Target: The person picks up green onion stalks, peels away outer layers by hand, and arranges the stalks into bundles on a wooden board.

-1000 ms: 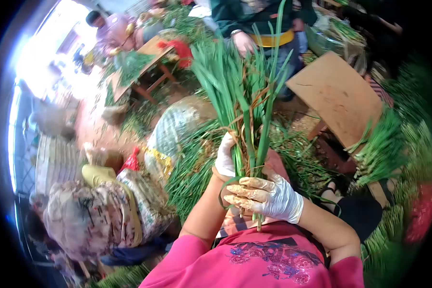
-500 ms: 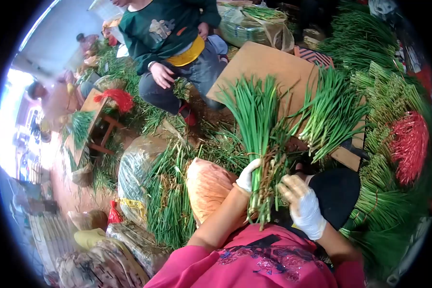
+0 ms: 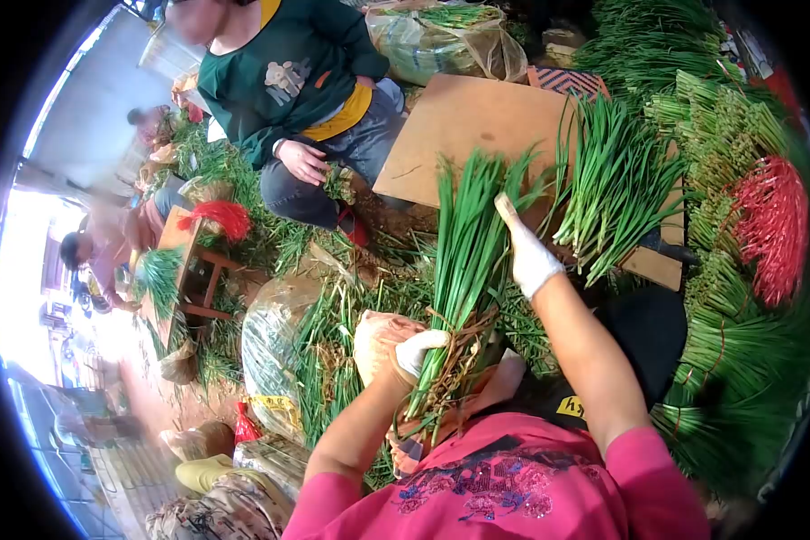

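My left hand (image 3: 419, 351), in a white glove, is closed round the lower stems of a bunch of chives (image 3: 468, 252). The bunch stands nearly upright before me, long green leaves up, with brown withered bits (image 3: 463, 346) hanging about the stem ends. Along the right side of the leaves reaches my right hand (image 3: 529, 256), white-gloved with bare fingertips. Its fingers are stretched out and nothing shows in them. A second pile of chives (image 3: 607, 184) lies beyond it, on the right edge of a brown board (image 3: 477, 126).
Bundled green stalks (image 3: 724, 333) and red ties (image 3: 771, 229) line the right side. Loose greens and a plastic-wrapped bundle (image 3: 279, 333) lie at left. A person in a green top (image 3: 288, 72) sits opposite. Farther left, another person (image 3: 108, 252) is beside a small wooden table (image 3: 189, 261).
My right hand has moved from beside the stem ends up and forward to the leaves, its fingers straightening. My left hand and the chives have shifted left, and the view has turned slightly.
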